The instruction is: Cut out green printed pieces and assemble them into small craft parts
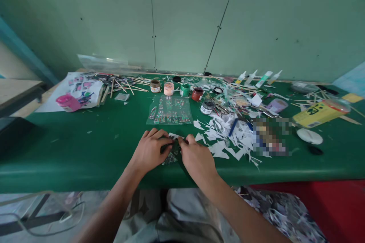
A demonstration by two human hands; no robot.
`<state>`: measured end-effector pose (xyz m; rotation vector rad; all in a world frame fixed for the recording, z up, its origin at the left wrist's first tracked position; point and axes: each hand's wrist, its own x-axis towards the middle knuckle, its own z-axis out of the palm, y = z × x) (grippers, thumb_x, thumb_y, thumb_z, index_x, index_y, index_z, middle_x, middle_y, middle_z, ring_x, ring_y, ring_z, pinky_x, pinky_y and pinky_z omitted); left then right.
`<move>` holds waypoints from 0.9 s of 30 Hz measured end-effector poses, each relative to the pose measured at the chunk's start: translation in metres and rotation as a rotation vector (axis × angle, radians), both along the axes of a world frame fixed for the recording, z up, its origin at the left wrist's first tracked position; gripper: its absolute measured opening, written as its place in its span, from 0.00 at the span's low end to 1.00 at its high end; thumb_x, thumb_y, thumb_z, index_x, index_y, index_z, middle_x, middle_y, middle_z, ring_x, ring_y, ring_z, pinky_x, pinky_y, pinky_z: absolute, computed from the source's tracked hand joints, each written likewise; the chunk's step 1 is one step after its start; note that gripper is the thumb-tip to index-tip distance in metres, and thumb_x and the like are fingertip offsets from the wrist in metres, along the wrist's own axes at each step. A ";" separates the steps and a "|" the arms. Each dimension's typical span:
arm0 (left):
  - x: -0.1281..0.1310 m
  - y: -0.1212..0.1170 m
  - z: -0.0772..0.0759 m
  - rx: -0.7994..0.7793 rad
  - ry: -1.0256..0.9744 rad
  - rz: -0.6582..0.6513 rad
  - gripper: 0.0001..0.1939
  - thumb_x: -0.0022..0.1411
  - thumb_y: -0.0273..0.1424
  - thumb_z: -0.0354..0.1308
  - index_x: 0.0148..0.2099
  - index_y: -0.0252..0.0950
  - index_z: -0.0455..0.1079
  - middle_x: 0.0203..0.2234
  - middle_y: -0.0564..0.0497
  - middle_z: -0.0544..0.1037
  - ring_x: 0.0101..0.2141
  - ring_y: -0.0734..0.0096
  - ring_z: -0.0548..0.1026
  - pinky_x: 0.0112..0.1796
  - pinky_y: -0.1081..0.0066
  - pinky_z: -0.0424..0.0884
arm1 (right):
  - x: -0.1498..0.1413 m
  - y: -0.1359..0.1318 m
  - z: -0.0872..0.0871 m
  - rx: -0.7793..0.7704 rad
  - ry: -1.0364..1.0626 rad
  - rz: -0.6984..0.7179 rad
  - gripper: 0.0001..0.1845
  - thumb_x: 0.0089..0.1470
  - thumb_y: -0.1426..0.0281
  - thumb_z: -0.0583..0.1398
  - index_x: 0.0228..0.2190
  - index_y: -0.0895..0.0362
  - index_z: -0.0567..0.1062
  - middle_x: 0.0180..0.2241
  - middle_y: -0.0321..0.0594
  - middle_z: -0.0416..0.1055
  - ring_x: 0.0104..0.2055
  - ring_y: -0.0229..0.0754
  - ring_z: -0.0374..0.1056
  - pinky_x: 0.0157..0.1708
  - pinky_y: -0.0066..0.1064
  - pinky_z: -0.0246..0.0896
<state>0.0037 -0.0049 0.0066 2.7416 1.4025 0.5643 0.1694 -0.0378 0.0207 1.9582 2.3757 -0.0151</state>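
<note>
My left hand (152,147) and my right hand (198,157) meet low over the front middle of the green-covered table. Their fingertips pinch a small, dark, glittery patterned piece (171,158), partly hidden by the fingers; its exact kind cannot be made out. A bit of white paper (173,135) shows just behind the fingertips. Beyond the hands lies a clear plastic sheet (170,110) bearing rows of small coloured pieces. White paper scraps (219,149) spread close to the right of my right hand.
Paint jars, among them a green one (185,90) and a red one (197,93), stand behind the sheet. Glue bottles (264,78) lean at the back right. A yellow-labelled container (318,114) lies at right, a pink bottle (68,102) at left. Wooden sticks (129,86) lie scattered.
</note>
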 end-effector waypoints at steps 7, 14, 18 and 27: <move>0.001 0.000 -0.002 -0.009 -0.025 0.007 0.11 0.62 0.31 0.55 0.43 0.46 0.76 0.41 0.51 0.77 0.41 0.61 0.70 0.38 0.60 0.63 | 0.006 0.003 -0.003 -0.017 0.028 -0.007 0.23 0.62 0.72 0.49 0.57 0.50 0.66 0.43 0.44 0.67 0.33 0.38 0.72 0.27 0.27 0.62; 0.000 0.000 -0.002 -0.007 -0.018 0.003 0.11 0.62 0.31 0.54 0.44 0.46 0.76 0.41 0.50 0.77 0.41 0.61 0.70 0.38 0.60 0.63 | 0.005 0.001 -0.006 0.005 0.021 -0.017 0.23 0.63 0.72 0.49 0.57 0.51 0.66 0.44 0.44 0.67 0.33 0.37 0.72 0.27 0.26 0.62; 0.000 0.000 -0.002 0.002 -0.009 0.000 0.11 0.62 0.31 0.55 0.43 0.45 0.76 0.41 0.49 0.77 0.40 0.61 0.70 0.37 0.60 0.63 | 0.005 0.002 -0.006 0.017 -0.001 0.017 0.23 0.62 0.73 0.49 0.57 0.52 0.66 0.43 0.45 0.67 0.33 0.37 0.72 0.27 0.26 0.62; 0.000 0.000 -0.002 -0.016 -0.019 0.005 0.11 0.62 0.31 0.55 0.44 0.45 0.76 0.41 0.50 0.77 0.42 0.60 0.70 0.38 0.59 0.63 | 0.011 0.001 -0.010 0.032 0.061 0.028 0.23 0.63 0.70 0.49 0.58 0.50 0.65 0.45 0.43 0.67 0.35 0.37 0.71 0.29 0.26 0.62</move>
